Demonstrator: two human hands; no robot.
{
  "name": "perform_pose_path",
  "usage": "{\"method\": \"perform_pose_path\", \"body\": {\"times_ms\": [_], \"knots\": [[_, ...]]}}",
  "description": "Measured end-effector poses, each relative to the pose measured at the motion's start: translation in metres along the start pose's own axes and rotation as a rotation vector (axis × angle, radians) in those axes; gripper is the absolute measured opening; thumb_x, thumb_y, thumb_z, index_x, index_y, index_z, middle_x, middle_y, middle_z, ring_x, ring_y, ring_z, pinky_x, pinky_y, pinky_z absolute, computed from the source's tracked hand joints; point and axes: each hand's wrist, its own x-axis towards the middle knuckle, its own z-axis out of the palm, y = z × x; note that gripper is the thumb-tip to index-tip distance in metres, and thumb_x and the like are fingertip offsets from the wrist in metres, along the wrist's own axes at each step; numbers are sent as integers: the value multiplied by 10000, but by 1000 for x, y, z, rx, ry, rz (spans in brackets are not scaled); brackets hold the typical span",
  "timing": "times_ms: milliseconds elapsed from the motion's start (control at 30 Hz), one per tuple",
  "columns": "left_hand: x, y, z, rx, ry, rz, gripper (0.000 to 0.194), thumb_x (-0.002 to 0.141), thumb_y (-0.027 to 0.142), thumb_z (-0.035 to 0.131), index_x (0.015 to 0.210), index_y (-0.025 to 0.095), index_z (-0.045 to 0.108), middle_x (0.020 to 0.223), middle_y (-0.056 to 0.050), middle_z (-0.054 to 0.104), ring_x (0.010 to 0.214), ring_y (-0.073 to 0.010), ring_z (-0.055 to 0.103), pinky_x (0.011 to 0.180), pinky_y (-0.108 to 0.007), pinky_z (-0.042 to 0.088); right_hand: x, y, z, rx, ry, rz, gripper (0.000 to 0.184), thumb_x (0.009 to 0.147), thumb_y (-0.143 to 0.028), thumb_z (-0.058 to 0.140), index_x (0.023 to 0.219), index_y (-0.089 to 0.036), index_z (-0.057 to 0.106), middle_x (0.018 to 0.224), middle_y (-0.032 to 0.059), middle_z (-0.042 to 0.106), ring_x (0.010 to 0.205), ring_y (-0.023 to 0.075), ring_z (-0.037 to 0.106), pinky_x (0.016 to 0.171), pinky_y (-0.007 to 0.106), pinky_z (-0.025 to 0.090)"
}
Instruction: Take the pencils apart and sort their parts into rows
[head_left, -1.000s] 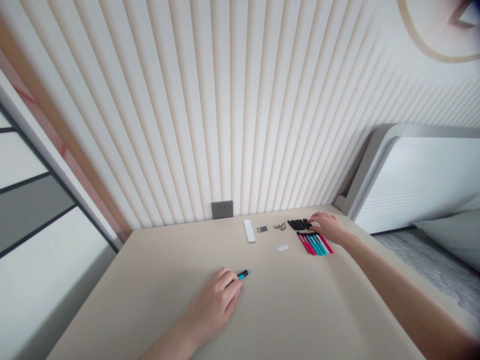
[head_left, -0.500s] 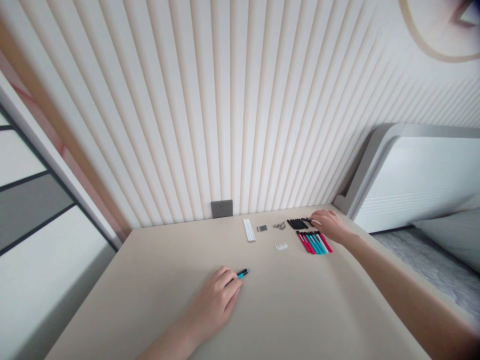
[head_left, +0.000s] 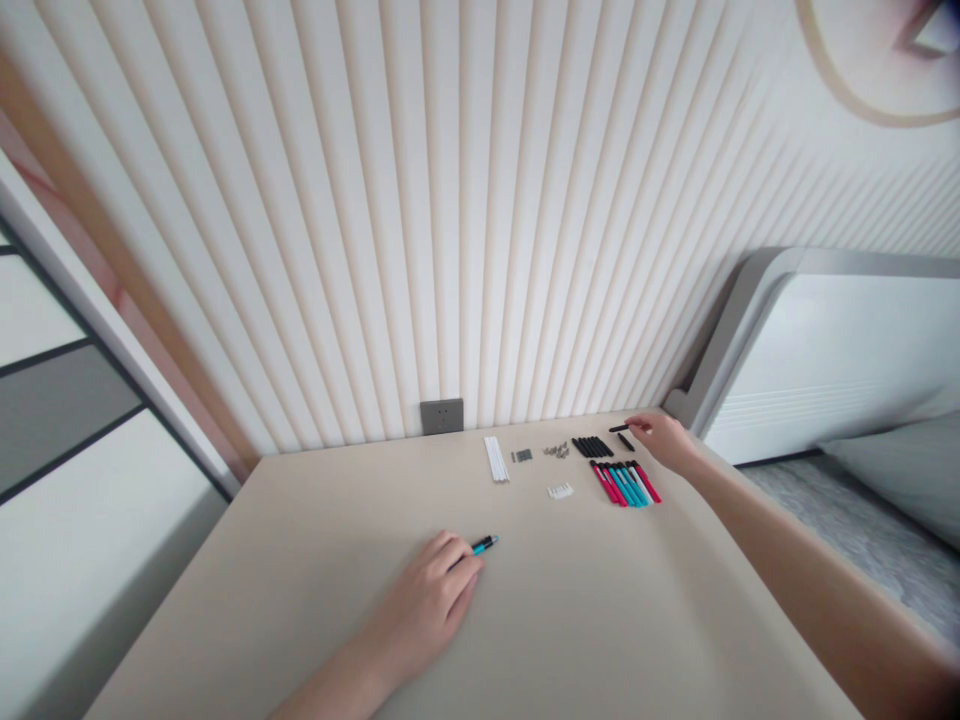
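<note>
My left hand [head_left: 442, 585] rests on the table with its fingers closed round a blue and black pen [head_left: 484, 545], whose end sticks out past the fingers. At the back right, my right hand [head_left: 658, 438] pinches a short black tube [head_left: 619, 429], like a pen grip or barrel part, just above the table. Below it lies a single loose black tube [head_left: 626, 442]. Left of that is a row of several black tubes [head_left: 592, 447]. Nearer to me lies a row of red, blue and white pen barrels [head_left: 626, 484] with black ends.
On the beige table [head_left: 337, 560] lie white refill-like sticks [head_left: 496, 460], small grey pieces [head_left: 522, 455], little metallic parts [head_left: 556, 451] and small white pieces [head_left: 560, 491]. A ribbed wall with a grey socket [head_left: 442, 416] stands behind. A bed headboard [head_left: 817, 360] is on the right.
My right hand has drawn black tubes away from the row's right end; one now lies apart and another is lifted in the fingers. My left hand stays with the pen.
</note>
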Motion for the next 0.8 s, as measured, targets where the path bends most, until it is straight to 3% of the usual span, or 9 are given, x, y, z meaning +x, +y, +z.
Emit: {"method": "perform_pose_path", "body": {"times_ms": [167, 433, 800], "knots": [[1, 0, 0, -4, 6, 3, 187, 989, 148, 441, 1013, 199, 620, 971, -53, 604, 958, -211, 552, 848, -369, 486, -1, -2, 2, 9, -34, 18, 314, 875, -274, 493, 1052, -215, 746, 965, 53, 761, 862, 221, 687, 701, 271, 471], [0, -2, 2, -5, 7, 7, 185, 990, 153, 444, 1019, 204, 619, 967, -51, 604, 953, -212, 549, 853, -370, 481, 8, -3, -8, 2, -149, -56, 324, 850, -235, 498, 1040, -223, 760, 1001, 47, 760, 896, 205, 685, 768, 252, 480], [1, -1, 0, -11, -18, -2, 194, 1003, 166, 419, 1025, 196, 608, 981, -58, 601, 967, -214, 546, 859, -378, 482, 18, -26, 15, 15, -217, -92, 318, 879, -275, 501, 1049, -217, 763, 1092, 62, 744, 1008, 224, 671, 875, 274, 476]]}}
